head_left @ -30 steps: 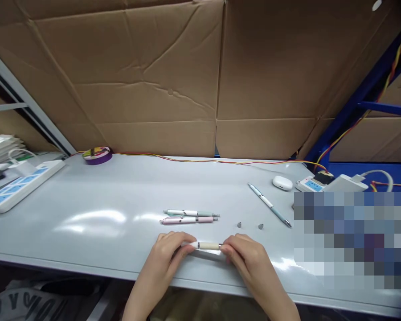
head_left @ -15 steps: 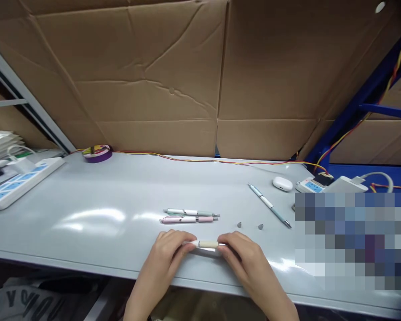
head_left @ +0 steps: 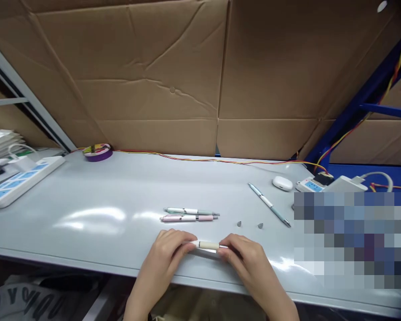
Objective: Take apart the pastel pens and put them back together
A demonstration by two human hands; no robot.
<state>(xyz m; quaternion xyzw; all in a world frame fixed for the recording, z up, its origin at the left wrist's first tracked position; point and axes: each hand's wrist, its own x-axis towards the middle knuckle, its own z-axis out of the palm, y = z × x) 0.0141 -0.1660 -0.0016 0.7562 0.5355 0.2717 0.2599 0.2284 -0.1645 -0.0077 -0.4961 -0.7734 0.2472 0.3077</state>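
Both my hands hold a white pen with a beige grip (head_left: 207,245) just above the near edge of the grey table (head_left: 120,191). My left hand (head_left: 171,250) pinches its left end. My right hand (head_left: 243,257) pinches its right end, where a thin metal part shows. Just beyond lie a green pen (head_left: 191,211) and a pink pen (head_left: 188,218), side by side. Two small metal tips (head_left: 239,224) (head_left: 260,226) rest to the right of them. A light blue pen (head_left: 269,204) lies at a slant further right.
A white earbud case (head_left: 282,183) and a white power strip with a charger (head_left: 330,183) sit at the back right. Another power strip (head_left: 16,183) lies far left, with a purple tape roll (head_left: 98,153) behind it. Red-yellow wire (head_left: 200,159) runs along the cardboard back wall.
My right hand has slid slightly rightward along the pen, showing a thin metal part beside the beige grip. The view shifted a little. Nothing else on the table moved.
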